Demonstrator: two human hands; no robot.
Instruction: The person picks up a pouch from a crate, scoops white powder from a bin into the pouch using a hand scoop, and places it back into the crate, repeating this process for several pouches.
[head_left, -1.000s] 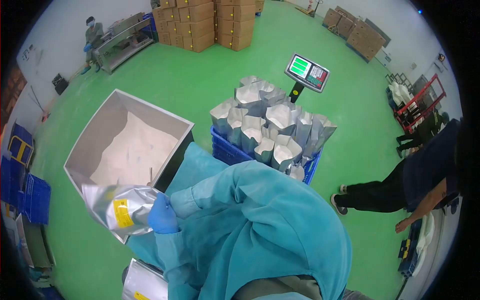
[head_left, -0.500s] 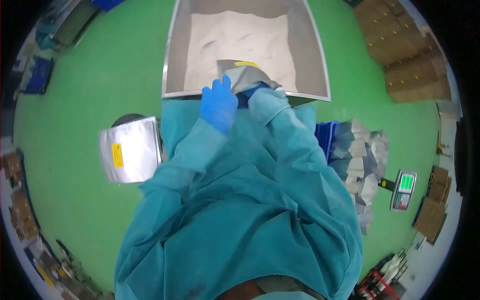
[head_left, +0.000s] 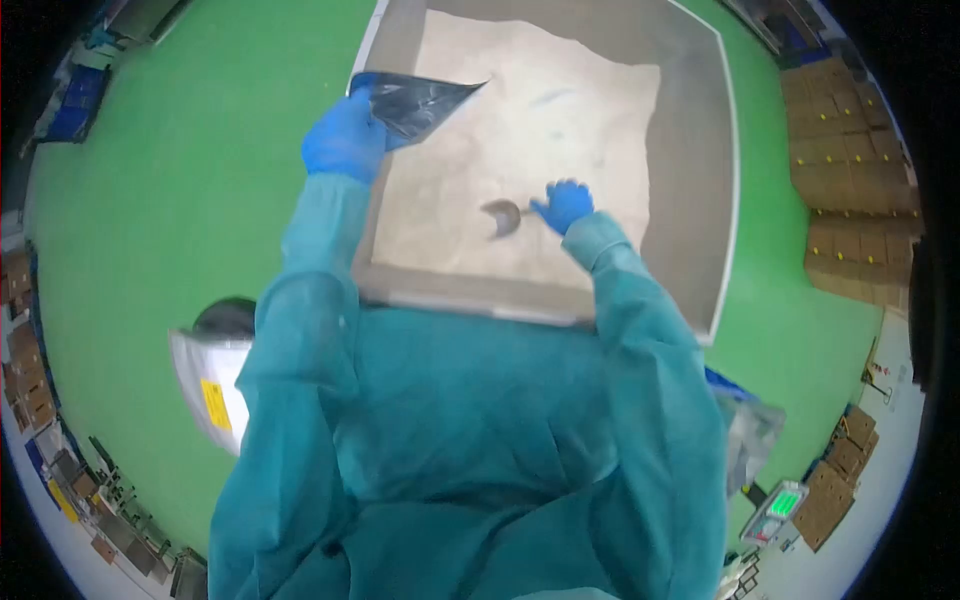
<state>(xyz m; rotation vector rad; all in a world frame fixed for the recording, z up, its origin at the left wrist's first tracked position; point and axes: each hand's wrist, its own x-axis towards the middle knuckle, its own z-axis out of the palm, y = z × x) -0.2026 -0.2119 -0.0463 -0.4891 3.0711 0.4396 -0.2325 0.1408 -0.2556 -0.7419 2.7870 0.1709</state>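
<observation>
My left hand, in a blue glove, grips a silver foil bag by its edge over the left rim of a large steel bin. The bin holds pale powder. My right hand, also gloved in blue, holds the handle of a small metal scoop whose bowl sits in the powder near the bin's front. Both arms are in teal gown sleeves.
A stack of flat foil bags with a yellow label lies on a round stool at my left. Foil bags in a blue crate and a green-lit scale display sit at lower right. Cardboard boxes line the right. The floor is green.
I have leaned over the bin. My left hand has carried the foil bag out to the bin's left rim. My right hand has reached into the powder and taken the scoop.
</observation>
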